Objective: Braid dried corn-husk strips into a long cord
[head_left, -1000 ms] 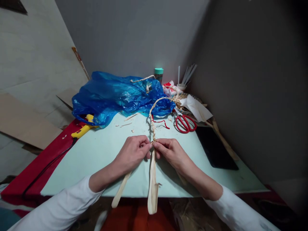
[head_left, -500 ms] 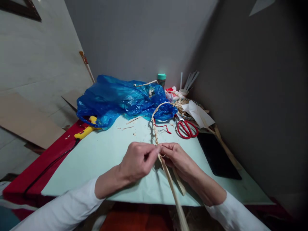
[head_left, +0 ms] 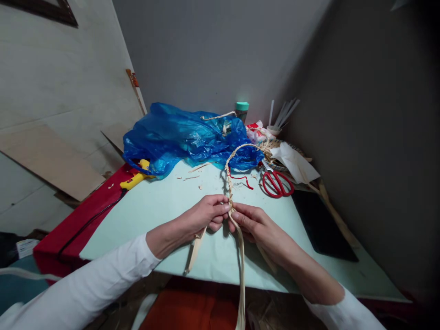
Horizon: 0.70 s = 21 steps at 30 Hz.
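A braided straw cord [head_left: 228, 176] arcs from the clutter at the back down to my hands over the pale green table [head_left: 161, 211]. My left hand [head_left: 206, 214] pinches the cord's near end, and one loose flat strip [head_left: 195, 250] hangs from under it. My right hand [head_left: 254, 224] is closed on the same spot from the right, fingertips touching the left hand's. A second long strip [head_left: 241, 270] drops from between the hands past the table's front edge. Another strip shows partly under my right wrist.
A crumpled blue plastic bag [head_left: 182, 137] lies at the back. A yellow glue gun [head_left: 135, 178] with a black cable sits at the left on red cloth. Red scissors [head_left: 277, 184], white paper [head_left: 294, 162], a teal-capped bottle [head_left: 242, 110] and a black slab [head_left: 321, 220] are at the right.
The camera view shifted, so the scene sits further right. My hands worked the strips: the left hand took a strip back to its side and the middle strip now hangs straighter.
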{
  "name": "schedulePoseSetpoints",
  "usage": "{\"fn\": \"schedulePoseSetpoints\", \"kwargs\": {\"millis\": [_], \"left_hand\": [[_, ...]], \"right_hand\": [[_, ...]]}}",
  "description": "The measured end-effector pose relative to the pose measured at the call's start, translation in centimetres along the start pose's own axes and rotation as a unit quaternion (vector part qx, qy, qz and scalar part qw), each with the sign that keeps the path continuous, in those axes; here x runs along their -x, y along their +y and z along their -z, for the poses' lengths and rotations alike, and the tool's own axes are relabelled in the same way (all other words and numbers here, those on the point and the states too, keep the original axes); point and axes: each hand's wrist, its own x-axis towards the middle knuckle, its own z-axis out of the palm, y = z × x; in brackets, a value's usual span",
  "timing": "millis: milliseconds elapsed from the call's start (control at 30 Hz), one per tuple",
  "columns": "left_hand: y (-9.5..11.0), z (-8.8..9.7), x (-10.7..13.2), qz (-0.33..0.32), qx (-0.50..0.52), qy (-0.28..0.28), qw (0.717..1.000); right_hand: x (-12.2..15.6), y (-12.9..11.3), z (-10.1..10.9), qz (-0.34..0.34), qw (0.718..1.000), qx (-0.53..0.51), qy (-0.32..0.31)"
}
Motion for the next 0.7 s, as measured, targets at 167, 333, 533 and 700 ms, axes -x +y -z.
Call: {"fn": "schedulePoseSetpoints", "kwargs": {"millis": [167, 333, 533, 700], "left_hand": [[0.2, 0.2, 0.1, 0.011, 0.016, 0.009, 1.000], [0.3, -0.2, 0.4, 0.002, -0.085, 0.083, 0.993], [0.1, -0.3, 0.5, -0.005, -0.126, 0.111, 0.986], [0.1, 0.1, 0.2, -0.002, -0.078, 0.087, 0.993]], "right_hand": [[0.3, -0.6, 0.4, 0.052, 0.983, 0.178, 0.005], [1.1, -1.3, -0.1, 0.031, 0.924, 0.369, 0.090], [0.9, -1.3, 0.7, 0.025, 0.925, 0.373, 0.075], [0.3, -1.1, 1.8, 0.044, 0.944, 0.324, 0.054]]}}
